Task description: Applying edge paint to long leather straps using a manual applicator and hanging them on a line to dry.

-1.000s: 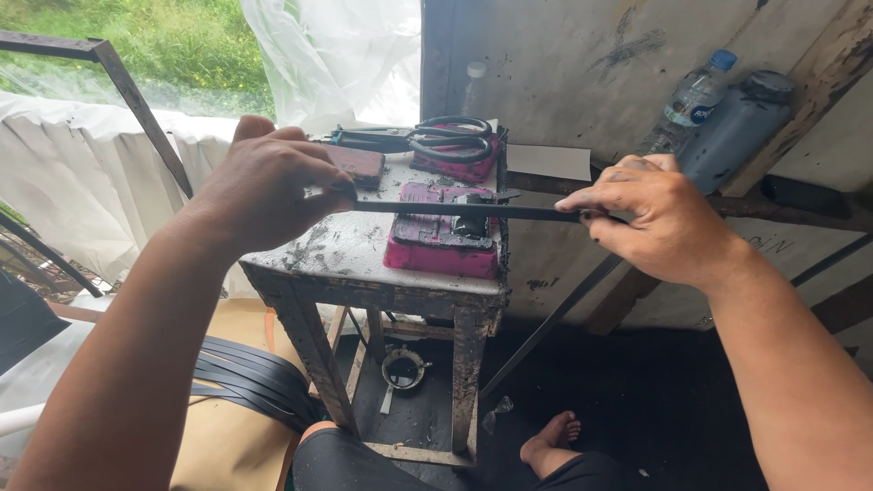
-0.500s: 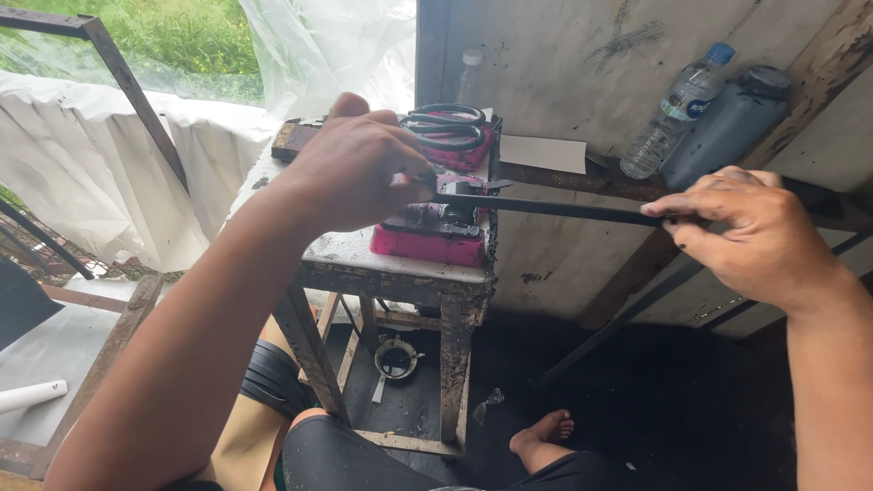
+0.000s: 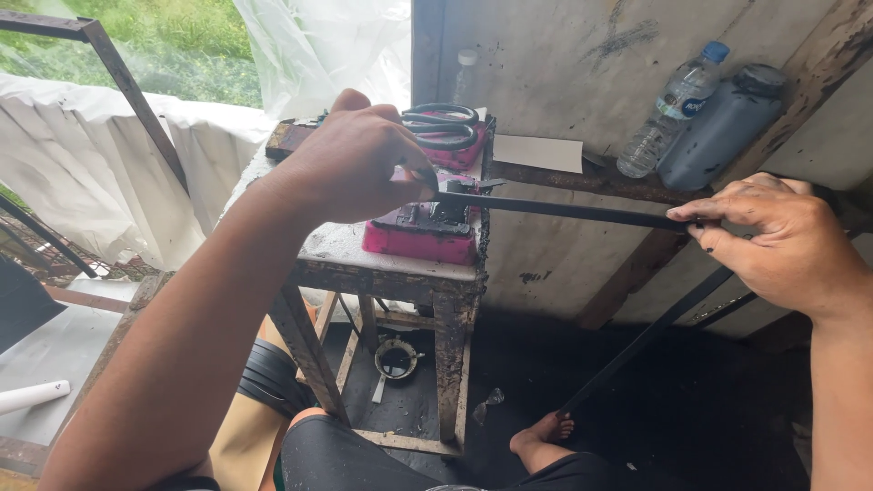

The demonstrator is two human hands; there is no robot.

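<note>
A long black strap (image 3: 564,210) stretches level from a pink block device (image 3: 420,233) on a small worn table (image 3: 391,256) out to the right. My left hand (image 3: 350,164) is closed over the strap's left end above the pink device. My right hand (image 3: 773,241) pinches the strap's right part, and the strap then hangs down toward the dark floor. Black-handled scissors (image 3: 443,126) lie on the table's far side, just past my left hand.
A clear plastic bottle (image 3: 671,109) and a dark grey bottle (image 3: 723,127) lean on a wooden ledge by the wall. A white paper (image 3: 536,152) lies on that ledge. A small round can (image 3: 397,358) sits under the table. My bare foot (image 3: 543,433) rests below.
My left hand has moved right along the table with the strap end. My right hand has pulled farther right, stretching the strap. The view has shifted slightly.
</note>
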